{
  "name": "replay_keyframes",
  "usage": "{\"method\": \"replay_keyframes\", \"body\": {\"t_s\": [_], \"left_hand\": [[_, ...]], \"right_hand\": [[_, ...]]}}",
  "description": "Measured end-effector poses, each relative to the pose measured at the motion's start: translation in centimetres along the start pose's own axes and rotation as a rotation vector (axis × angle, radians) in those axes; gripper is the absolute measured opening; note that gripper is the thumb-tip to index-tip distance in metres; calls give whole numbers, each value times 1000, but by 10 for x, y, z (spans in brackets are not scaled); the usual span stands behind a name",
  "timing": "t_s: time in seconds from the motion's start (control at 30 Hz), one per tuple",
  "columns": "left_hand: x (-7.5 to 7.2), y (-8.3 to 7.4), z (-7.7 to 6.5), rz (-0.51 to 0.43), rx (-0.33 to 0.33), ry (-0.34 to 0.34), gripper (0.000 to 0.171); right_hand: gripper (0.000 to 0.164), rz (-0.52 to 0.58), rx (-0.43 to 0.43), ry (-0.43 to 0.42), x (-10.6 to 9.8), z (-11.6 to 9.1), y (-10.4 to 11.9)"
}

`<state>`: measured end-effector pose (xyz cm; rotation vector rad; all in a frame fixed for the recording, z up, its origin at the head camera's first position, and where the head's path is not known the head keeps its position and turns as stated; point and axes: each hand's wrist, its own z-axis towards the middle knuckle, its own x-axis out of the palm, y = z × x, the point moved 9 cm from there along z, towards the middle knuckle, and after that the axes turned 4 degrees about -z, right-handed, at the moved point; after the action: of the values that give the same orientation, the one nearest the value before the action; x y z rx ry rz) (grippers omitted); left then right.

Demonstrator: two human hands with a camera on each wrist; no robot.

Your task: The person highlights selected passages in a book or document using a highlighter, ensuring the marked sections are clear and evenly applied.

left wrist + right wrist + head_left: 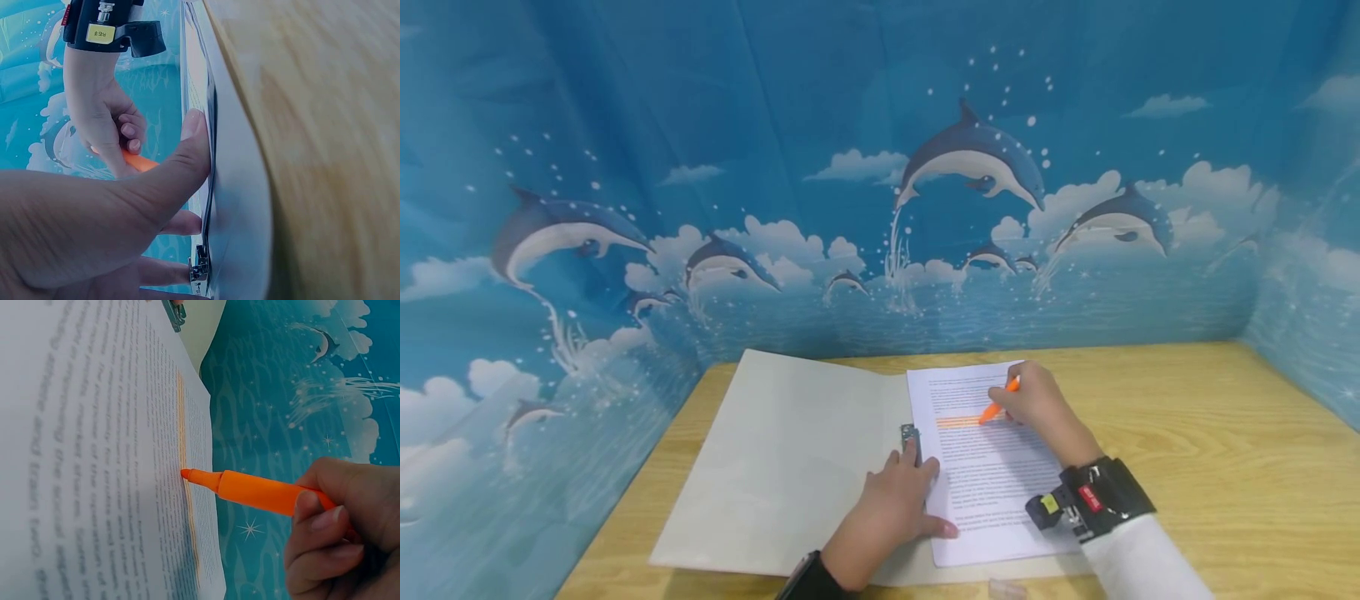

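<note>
An orange highlighter (pixel 262 492) is pinched in my right hand (pixel 1037 408), its tip on the printed sheet (pixel 977 475). Orange highlighted lines (pixel 958 422) run across the upper part of the text. My left hand (pixel 895 500) rests spread over the sheet's left edge, thumb on the paper and fingers near the metal clip (pixel 911 442). The left wrist view shows the clip (pixel 200 265) beside those fingers. Beneath the sheet lies an opened pale folder (pixel 782 458), its left cover flat on the table.
The wooden table (pixel 1210 433) extends to the right of the folder. A small translucent piece (pixel 1006 589) lies at the folder's front edge. Behind the table hangs a blue curtain (pixel 820 100) printed with dolphins. Each wrist wears a black band.
</note>
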<state>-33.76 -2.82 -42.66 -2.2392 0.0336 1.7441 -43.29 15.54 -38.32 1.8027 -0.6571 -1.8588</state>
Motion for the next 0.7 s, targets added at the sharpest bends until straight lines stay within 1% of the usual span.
{"method": "replay_keyframes", "body": {"t_s": [0.2, 0.47, 0.7], "left_hand": [[0, 0, -1, -21, 0, 0, 93], [0, 0, 0, -13, 10, -7, 92], [-1, 0, -1, -2, 12, -8, 93]], "right_hand": [[24, -16, 28, 34, -4, 2, -8], [25, -72, 19, 30, -12, 4, -14], [25, -68, 30, 35, -19, 3, -20]]}}
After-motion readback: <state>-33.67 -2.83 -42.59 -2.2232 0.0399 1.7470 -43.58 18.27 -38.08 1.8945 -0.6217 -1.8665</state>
